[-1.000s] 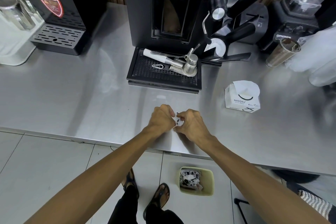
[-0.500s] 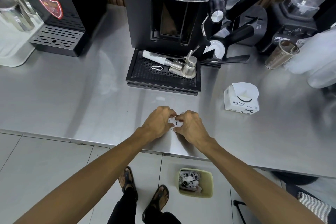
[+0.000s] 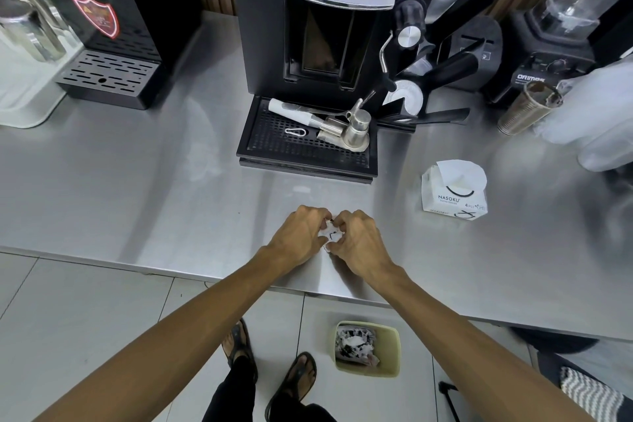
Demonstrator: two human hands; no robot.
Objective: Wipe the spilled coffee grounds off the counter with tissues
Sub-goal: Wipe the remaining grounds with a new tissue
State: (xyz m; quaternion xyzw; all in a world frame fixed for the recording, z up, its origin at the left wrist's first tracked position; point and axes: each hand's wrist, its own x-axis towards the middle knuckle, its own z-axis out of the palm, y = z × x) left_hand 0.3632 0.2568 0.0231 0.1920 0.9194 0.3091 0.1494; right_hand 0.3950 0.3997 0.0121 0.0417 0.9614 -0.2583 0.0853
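Both hands meet near the front edge of the steel tabletop [image 3: 144,188], straight out from the coffee machine [image 3: 329,27]. The left hand [image 3: 297,233] and the right hand [image 3: 360,244] have their fingers curled inward, and together they pinch a small crumpled white tissue [image 3: 332,235] between the fingertips. The wad sits low against the tabletop, though whether it actually touches the steel cannot be told. Only a little of the tissue shows between the knuckles (a thin dark mark is visible on it).

To the right of the hands, well apart from them, a white tissue pack [image 3: 454,193] stands on the tabletop with a sheet sticking up from its top. Behind the hands, the machine's black drip tray [image 3: 270,144] carries a white-handled tool and a small metal jug. Farther right, a ribbed metal cup [image 3: 525,110] lies tilted near a blender base [image 3: 551,68]. At far left stands a black dispenser [image 3: 102,10] with its own slotted tray.

On the tiled floor below the tabletop's edge, a pale green bin [image 3: 390,349] holds crumpled white paper with dark stains, just right of the person's sandalled feet.
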